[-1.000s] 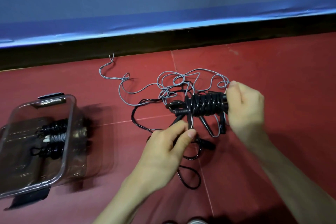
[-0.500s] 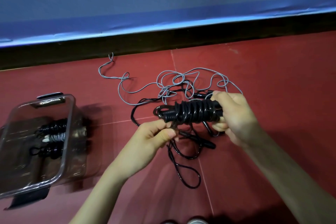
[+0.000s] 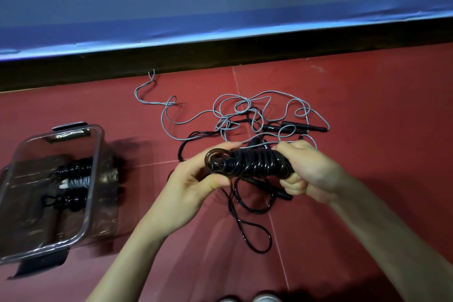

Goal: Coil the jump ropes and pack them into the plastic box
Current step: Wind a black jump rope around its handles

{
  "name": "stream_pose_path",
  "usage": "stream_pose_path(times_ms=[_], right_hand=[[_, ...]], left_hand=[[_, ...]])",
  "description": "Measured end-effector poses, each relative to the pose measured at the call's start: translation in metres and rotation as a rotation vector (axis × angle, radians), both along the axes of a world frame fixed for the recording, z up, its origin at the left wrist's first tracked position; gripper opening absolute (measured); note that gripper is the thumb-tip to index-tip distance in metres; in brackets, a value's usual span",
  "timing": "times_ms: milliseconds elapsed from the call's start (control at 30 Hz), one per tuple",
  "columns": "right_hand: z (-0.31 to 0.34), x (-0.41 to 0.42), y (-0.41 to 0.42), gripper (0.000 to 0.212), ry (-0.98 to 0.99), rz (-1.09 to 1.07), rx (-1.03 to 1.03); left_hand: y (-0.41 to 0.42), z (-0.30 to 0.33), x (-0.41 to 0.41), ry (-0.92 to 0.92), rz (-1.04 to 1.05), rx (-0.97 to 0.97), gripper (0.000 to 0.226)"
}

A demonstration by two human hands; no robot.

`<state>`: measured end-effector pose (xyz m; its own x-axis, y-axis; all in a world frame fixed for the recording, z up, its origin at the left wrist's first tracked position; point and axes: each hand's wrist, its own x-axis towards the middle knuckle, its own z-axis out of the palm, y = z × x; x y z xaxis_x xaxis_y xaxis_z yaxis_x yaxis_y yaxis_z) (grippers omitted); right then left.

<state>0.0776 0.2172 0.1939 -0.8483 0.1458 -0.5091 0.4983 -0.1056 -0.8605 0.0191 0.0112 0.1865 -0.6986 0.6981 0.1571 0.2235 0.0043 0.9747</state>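
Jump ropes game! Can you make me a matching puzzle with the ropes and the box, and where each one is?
Things:
1. black coiled rope
2. grey rope
3. plastic box
4. white-and-grey coiled rope

Places:
A. lying loose and tangled on the red floor
B. inside the box, between two black coils
C. held between the left hand and right hand
D. standing on the floor, left of the hands

Pairs: 1-C, 2-A, 3-D, 4-B
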Motion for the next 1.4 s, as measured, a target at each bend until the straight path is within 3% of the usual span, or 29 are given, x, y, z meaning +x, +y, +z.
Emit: stream_pose_path(times_ms=[167,300,433,533,700,800,867,967,1133,1233,1400], right_hand=[[-0.002,0.001,-0.001,0.052,-0.081,0.127,0.014],[-0.008,0.003,-0.002,0.038,-0.145,0.228,-0.045],[-0.013,0.008,-0.005,0.039,-0.156,0.244,-0.158],[-0.016,0.009,-0.012,0.036,-0.125,0.173,-0.094],[-0.023,0.006,-0.033,0.031,0.060,-0.058,0.079],[-0.021,0.006,-0.040,0.022,0.228,-0.212,0.049],[-0.022,0.007,-0.044,0.035,0.372,-0.243,0.075],[-0.027,0.010,-0.047,0.049,0.525,-0.271,0.264],[-0.025,0.012,-0.044,0.043,0.576,-0.339,0.512],[-0.025,0.007,-0.040,0.053,0.495,-0.394,0.384],[-0.022,0.006,-0.040,0.041,0.266,-0.402,0.011]], left_hand=[[-0.002,0.000,0.005,-0.060,0.001,0.034,0.049],[-0.002,0.002,0.005,-0.092,-0.035,0.073,0.051],[-0.002,0.005,0.002,-0.150,-0.033,0.100,0.031],[-0.001,0.002,0.000,-0.188,0.039,0.087,0.026],[-0.003,-0.004,-0.005,-0.263,0.240,0.092,0.003],[0.000,0.002,-0.003,-0.252,0.297,0.124,0.013],[0.002,0.006,-0.002,-0.270,0.347,0.156,0.018],[0.004,0.009,0.000,-0.291,0.377,0.161,0.021],[0.008,0.010,0.007,-0.292,0.387,0.139,0.023],[0.006,0.009,0.009,-0.272,0.376,0.093,0.021],[0.008,0.004,0.012,-0.227,0.395,0.063,0.020]])
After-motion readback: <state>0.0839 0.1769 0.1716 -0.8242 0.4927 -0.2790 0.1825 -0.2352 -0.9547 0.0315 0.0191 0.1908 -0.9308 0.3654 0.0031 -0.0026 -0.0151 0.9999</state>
